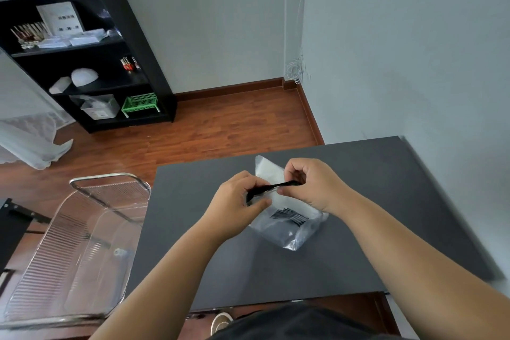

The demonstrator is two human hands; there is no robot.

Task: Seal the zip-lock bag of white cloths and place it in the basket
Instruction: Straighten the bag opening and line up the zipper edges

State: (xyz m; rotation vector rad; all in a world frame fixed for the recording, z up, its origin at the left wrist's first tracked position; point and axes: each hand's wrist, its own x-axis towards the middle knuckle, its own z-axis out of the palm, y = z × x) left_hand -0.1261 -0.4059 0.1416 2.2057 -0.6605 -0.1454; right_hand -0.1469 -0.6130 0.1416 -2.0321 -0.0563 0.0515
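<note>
Both hands pinching the zip-lock bag [289, 226] at its black zip strip, left hand [234, 201] and right hand [311, 185]; label's striped print unreadable; clear basket [82, 243] sits left of table [358, 229].

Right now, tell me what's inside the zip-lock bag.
White cloths show through the zip-lock bag, with a dark striped patch. Both hands cover the upper part; the count is unclear.

- a dark grey table [345, 262] set in the room's corner; a clear zip-lock bag [292, 225] of white cloths stands on it, near the middle
- a wooden floor [220, 130]; on it a black shelf unit [143, 44], and a clear plastic basket [82, 246] just beside the table's left edge
</note>
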